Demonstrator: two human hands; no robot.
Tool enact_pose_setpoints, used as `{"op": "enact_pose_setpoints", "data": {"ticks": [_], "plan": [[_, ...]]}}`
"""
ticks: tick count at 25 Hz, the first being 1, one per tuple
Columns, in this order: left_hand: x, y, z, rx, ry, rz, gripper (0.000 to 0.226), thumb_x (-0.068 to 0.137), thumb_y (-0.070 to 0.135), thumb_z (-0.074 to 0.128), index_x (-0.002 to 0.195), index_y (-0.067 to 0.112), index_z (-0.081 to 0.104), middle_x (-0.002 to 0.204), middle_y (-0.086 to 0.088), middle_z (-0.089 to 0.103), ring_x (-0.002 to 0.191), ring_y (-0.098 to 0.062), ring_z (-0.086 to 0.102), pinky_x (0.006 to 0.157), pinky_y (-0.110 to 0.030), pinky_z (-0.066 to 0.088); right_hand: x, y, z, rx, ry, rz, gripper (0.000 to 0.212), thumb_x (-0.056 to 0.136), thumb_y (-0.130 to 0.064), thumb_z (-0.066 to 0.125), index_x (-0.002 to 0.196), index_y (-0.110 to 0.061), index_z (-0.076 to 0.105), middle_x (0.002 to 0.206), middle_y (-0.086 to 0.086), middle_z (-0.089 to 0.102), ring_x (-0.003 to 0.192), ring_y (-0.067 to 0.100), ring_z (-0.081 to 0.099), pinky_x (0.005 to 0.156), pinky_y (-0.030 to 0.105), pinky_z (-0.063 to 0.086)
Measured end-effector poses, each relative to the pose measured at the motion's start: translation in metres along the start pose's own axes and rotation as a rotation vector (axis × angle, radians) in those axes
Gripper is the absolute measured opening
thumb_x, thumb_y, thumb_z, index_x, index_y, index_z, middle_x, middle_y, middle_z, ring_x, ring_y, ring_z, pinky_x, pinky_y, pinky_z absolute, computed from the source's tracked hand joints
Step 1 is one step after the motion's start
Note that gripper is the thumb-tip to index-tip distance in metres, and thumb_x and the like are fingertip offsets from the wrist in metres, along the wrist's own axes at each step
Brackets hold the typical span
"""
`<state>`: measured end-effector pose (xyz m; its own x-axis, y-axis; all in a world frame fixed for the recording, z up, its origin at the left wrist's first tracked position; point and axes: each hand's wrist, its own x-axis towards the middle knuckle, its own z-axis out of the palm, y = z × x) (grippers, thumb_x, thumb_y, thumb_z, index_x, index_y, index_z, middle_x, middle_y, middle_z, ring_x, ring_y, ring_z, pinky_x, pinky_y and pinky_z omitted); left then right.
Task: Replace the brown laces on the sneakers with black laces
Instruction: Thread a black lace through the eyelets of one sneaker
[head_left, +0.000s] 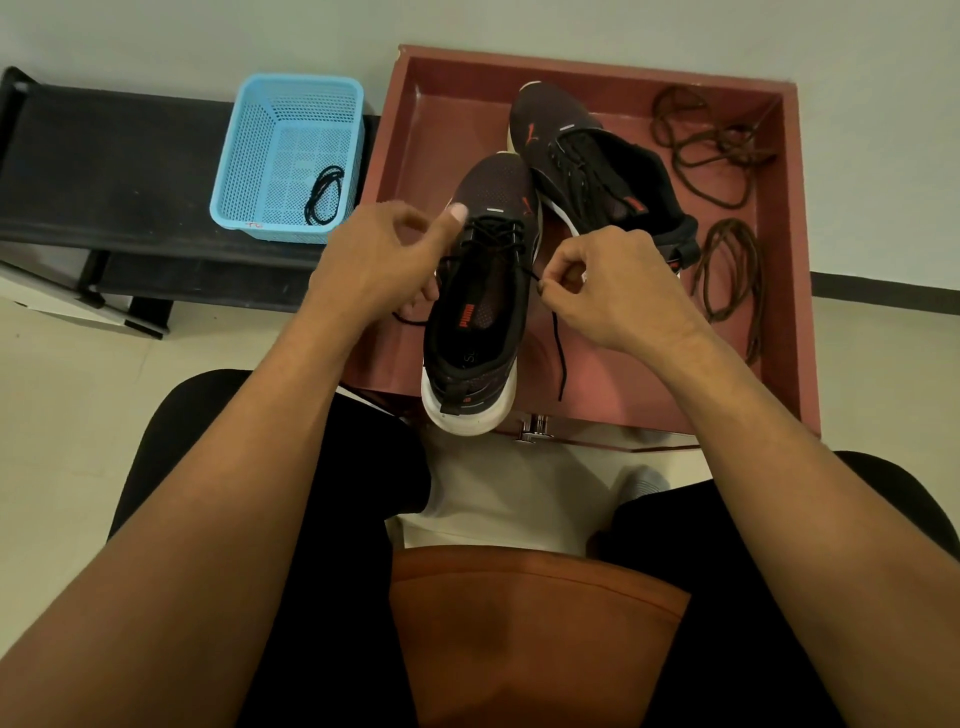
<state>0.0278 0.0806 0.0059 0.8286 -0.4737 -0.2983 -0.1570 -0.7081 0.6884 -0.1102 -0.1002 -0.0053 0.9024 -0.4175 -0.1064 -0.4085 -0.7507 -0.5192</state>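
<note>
Two dark sneakers lie in a red-brown tray (800, 270). The near sneaker (483, 322) points away from me, heel over the tray's front edge, with a black lace (560, 353) crossed through its eyelets. My right hand (613, 286) pinches that lace just right of the shoe, and the loose end hangs down toward me. On the shoe's left side my left hand (374, 260), thumb raised, holds the lace's other end, whose tip pokes out below the fingers. The far sneaker (587, 156) is laced in black. Two brown laces (701, 150) (732, 270) lie loose at the tray's right.
A blue plastic basket (249, 156) with a coiled black lace (324, 195) inside stands on a black bench (104, 166) left of the tray. My knees and an orange-brown seat are below. A pale wall lies behind and tiled floor around.
</note>
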Motion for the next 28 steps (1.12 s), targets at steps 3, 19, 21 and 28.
{"op": "enact_pose_setpoints", "data": {"ticks": [3, 19, 21, 28], "plan": [[0.003, -0.003, -0.004, 0.120, -0.040, 0.091, 0.036, 0.101, 0.051, 0.061, 0.088, 0.021, 0.076, 0.066, 0.002, 0.069, 0.057, -0.012, 0.060, 0.064, -0.029, 0.052, -0.001, -0.001, -0.001, 0.009, -0.004, -0.004, 0.010, 0.092, -0.028, 0.070, 0.084, -0.027, 0.076, 0.071, -0.019, 0.063, 0.071, 0.003, 0.064, 0.077, 0.026, 0.053], [0.005, -0.005, -0.004, 0.135, 0.174, 0.153, 0.029, 0.097, 0.045, 0.067, 0.084, 0.019, 0.066, 0.062, 0.012, 0.053, 0.061, -0.003, 0.052, 0.065, -0.026, 0.042, 0.000, -0.008, -0.017, 0.390, 0.016, 0.065, 0.037, 0.104, -0.043, 0.059, 0.082, -0.015, 0.069, 0.063, -0.018, 0.060, 0.055, -0.004, 0.052, 0.058, 0.011, 0.036], [0.002, 0.000, -0.003, 0.093, 0.130, 0.185, 0.040, 0.096, 0.051, 0.068, 0.079, 0.015, 0.069, 0.058, 0.010, 0.055, 0.052, 0.000, 0.050, 0.060, -0.022, 0.038, 0.000, -0.008, -0.020, 0.523, 0.134, 0.002, 0.043, 0.104, -0.042, 0.061, 0.079, -0.009, 0.066, 0.060, -0.015, 0.054, 0.055, -0.001, 0.048, 0.060, 0.012, 0.037], [-0.008, -0.002, -0.010, -0.045, -0.137, 0.133, 0.035, 0.076, 0.045, 0.091, 0.085, 0.015, 0.074, 0.069, -0.004, 0.075, 0.066, -0.017, 0.074, 0.069, -0.041, 0.063, 0.000, -0.017, -0.030, 1.132, 0.276, -0.110, 0.023, 0.096, -0.009, 0.073, 0.077, -0.006, 0.062, 0.087, 0.021, 0.070, 0.074, 0.017, 0.067, 0.075, 0.031, 0.053]]}}
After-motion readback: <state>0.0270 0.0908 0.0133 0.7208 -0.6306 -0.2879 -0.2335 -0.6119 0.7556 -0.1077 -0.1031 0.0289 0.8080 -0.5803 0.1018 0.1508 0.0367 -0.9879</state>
